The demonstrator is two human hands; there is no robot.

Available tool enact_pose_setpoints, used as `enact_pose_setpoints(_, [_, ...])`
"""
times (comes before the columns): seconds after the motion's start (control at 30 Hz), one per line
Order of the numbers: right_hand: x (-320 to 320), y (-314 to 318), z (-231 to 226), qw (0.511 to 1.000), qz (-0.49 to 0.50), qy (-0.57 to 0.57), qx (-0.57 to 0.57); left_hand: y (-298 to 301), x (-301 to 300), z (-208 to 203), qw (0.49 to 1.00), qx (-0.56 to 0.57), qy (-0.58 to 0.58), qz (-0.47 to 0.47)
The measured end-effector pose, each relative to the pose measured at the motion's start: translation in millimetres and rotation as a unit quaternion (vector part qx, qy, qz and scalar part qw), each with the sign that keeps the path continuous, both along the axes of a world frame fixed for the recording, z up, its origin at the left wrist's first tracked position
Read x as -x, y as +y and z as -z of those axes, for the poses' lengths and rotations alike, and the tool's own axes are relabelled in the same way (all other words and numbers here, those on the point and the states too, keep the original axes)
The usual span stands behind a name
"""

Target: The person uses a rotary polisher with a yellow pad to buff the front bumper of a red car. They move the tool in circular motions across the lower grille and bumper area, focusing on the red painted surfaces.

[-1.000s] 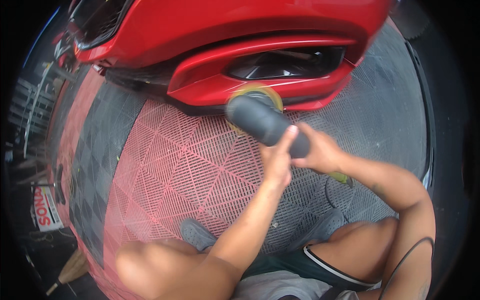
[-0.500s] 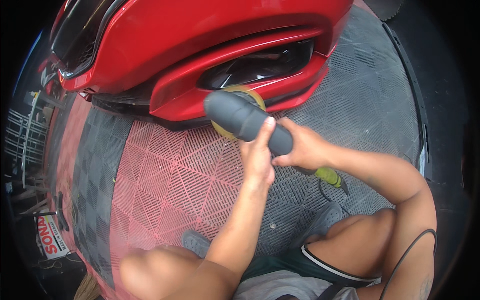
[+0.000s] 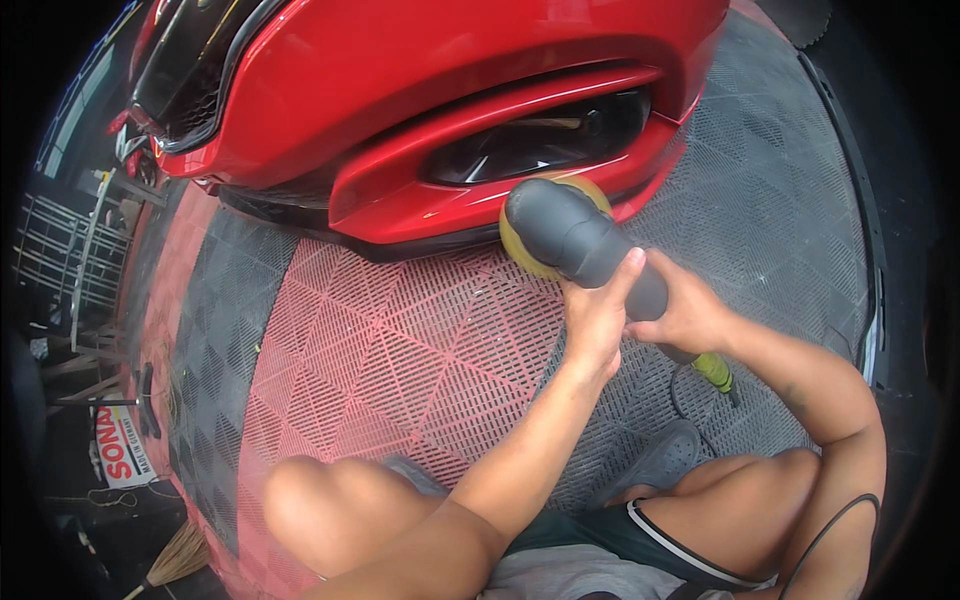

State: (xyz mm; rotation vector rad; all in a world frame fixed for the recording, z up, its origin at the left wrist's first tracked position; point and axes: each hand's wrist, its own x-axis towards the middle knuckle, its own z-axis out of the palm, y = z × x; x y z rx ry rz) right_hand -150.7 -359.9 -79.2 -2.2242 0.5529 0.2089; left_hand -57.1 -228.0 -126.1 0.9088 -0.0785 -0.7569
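Observation:
Both my hands grip a dark grey car polisher with a yellow foam pad. My left hand is closed round the underside of its body, thumb along the top. Farther back on the handle, my right hand is wrapped round it. The pad lies against or very close to the lower edge of the red car bumper; the polisher's head hides the exact contact. Just above the pad is a glossy black recess in the bumper.
A black power cord with a green-yellow sleeve trails from the handle, and a loop hangs over my right arm. Perforated red and grey floor tiles lie beneath. At the left stand a metal rack, a printed box and a straw broom.
The polisher and both hands have shifted right along the bumper's lower edge. The whole view has also moved a little, so the car sits slightly farther right.

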Motion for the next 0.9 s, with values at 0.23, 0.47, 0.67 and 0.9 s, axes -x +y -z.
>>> enact_pose_setpoints(0.23, [-67.8,33.1,-12.6,0.994,-0.098,-0.043,0.002,43.3,-47.8,-3.0,0.995,-0.012,0.020,-0.096])
enact_pose_setpoints(0.47, [-125.9,61.2,-37.7,0.987,-0.158,0.005,-0.014,77.7,-89.0,-20.3,0.988,-0.030,0.044,-0.144])
enact_pose_setpoints(0.67, [-125.5,59.9,-58.9,0.988,-0.131,0.023,-0.078,79.7,-86.6,-48.5,0.991,-0.030,0.043,-0.125])
enact_pose_setpoints(0.9, [-104.0,58.4,-78.6,0.990,-0.095,0.009,-0.099,59.5,-69.9,-31.3,0.995,0.018,0.008,-0.101])
